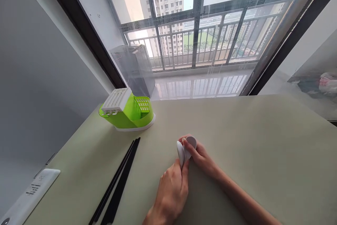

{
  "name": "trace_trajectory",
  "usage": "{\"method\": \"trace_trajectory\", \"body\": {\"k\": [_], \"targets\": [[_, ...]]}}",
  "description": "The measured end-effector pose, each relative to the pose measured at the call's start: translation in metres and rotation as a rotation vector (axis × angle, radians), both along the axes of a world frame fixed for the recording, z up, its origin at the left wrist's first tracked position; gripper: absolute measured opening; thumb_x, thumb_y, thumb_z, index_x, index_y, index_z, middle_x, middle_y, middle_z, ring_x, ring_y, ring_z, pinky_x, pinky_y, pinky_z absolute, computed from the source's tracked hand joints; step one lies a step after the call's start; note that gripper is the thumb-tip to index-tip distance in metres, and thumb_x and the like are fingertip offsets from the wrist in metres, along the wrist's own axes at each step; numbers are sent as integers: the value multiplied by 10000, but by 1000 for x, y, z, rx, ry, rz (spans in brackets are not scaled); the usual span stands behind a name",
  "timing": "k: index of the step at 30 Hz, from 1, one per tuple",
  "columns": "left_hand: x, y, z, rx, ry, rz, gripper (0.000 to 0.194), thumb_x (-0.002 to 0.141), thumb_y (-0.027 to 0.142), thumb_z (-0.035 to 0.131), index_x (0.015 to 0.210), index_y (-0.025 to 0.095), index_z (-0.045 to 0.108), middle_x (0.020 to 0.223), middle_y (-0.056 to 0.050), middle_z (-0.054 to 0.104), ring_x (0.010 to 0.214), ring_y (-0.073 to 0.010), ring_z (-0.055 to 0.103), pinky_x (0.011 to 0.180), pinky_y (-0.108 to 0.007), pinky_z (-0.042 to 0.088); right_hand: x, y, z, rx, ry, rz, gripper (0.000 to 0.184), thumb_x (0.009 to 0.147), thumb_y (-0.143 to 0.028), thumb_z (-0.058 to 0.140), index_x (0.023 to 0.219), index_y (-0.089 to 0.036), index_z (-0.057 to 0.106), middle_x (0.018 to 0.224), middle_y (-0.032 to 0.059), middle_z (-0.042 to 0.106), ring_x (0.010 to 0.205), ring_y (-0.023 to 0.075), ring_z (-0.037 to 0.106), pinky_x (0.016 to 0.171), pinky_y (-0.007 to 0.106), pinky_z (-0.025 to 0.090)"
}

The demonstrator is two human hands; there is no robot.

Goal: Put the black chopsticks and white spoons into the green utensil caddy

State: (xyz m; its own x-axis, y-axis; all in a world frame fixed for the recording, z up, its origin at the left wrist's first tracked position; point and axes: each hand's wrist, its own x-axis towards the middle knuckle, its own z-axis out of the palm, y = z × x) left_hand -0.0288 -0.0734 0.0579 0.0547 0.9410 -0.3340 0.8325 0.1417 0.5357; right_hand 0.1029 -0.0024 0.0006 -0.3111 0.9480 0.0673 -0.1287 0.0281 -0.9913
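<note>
Two white soup spoons (pixel 180 152) are held together above the middle of the table. My left hand (pixel 171 191) is closed round their lower ends, so the handles are mostly hidden. My right hand (pixel 201 156) wraps round the spoon bowls from the right, its thumb lying across the right spoon (pixel 191 142). The left bowl shows its edge and side, while the right one partly faces me. Left of my hands, several black chopsticks (pixel 119 179) lie in a loose bundle on the table, pointing away from me.
A bright green cutlery holder (pixel 123 121) with a white slotted top and white base stands at the table's back left. A white power strip (pixel 34 193) lies along the left edge. Beyond the pale green table (pixel 237 140) is a window (pixel 195 35) overlooking a balcony.
</note>
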Motion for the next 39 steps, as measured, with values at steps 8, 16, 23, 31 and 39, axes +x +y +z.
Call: {"method": "trace_trajectory", "body": {"k": [8, 16, 23, 31, 39], "targets": [[5, 3, 1, -2, 33, -9, 424, 1085, 392, 252, 1188, 187, 609, 1046, -146, 759, 939, -279, 744, 741, -320, 471, 0, -1, 6, 14, -89, -77, 538, 963, -713, 459, 1077, -217, 636, 852, 23, 584, 752, 186, 510, 676, 308, 427], [13, 8, 0, 5, 235, -91, 423, 1085, 375, 253, 1291, 157, 550, 1080, -183, 743, 949, -295, 754, 755, -357, 504, -3, -3, 1, 21, -104, -157, 495, 983, -681, 452, 1076, -221, 608, 913, 32, 614, 812, 193, 544, 707, 313, 443], [12, 9, 1, -48, 240, -72, 403, 1069, 300, 255, 1247, 142, 581, 1037, -197, 756, 940, -297, 751, 747, -349, 499, -3, -3, 0, -6, -102, -163, 508, 971, -697, 456, 1035, -216, 607, 881, 27, 602, 815, 197, 553, 693, 308, 439], [12, 4, 3, 2, -156, -62, 498, 1086, 423, 171, 1116, 199, 615, 968, -116, 760, 793, -222, 703, 637, -307, 456, 1, -5, 8, -40, -82, -105, 475, 936, -665, 552, 1123, -230, 574, 857, -2, 565, 746, 176, 507, 660, 295, 424], [9, 7, -2, 15, -238, -59, 488, 1080, 491, 208, 931, 211, 579, 807, -56, 682, 685, -184, 612, 608, -281, 400, 6, -3, 10, -7, -138, -165, 489, 898, -639, 633, 1194, -249, 638, 787, -14, 530, 723, 174, 488, 654, 290, 412]]}}
